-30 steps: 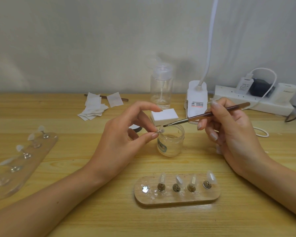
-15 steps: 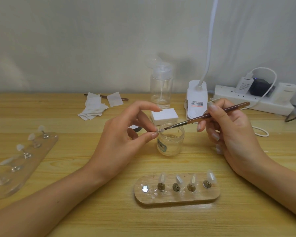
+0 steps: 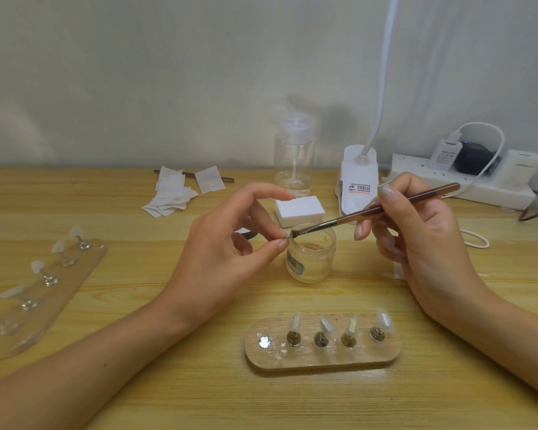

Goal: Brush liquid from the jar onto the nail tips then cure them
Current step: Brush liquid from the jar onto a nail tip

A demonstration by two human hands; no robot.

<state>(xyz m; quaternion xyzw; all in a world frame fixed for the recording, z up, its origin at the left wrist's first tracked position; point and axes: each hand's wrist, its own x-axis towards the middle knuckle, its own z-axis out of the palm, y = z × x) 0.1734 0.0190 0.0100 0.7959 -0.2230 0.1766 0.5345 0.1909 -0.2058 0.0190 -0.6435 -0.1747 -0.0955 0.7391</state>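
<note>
My left hand (image 3: 227, 249) pinches a small clear nail tip (image 3: 289, 236) between thumb and fingertip, just left of the open glass jar (image 3: 312, 259). My right hand (image 3: 416, 240) grips a brown brush (image 3: 370, 212); its bristles touch the nail tip above the jar's rim. In front of me lies a clear holder (image 3: 323, 358) with several nail tips standing on small pegs; its leftmost peg is bare. A second holder (image 3: 44, 293) with several tips lies at the far left.
A clear pump bottle (image 3: 294, 156), a white block (image 3: 298, 209) and a white clip lamp (image 3: 359, 181) stand behind the jar. White wipes (image 3: 174, 193) lie at the back left. A power strip (image 3: 466, 181) with chargers and cable sits back right.
The brush tip has moved left and slightly down, from just short of the nail tip to touching it. My left hand has stayed in place.
</note>
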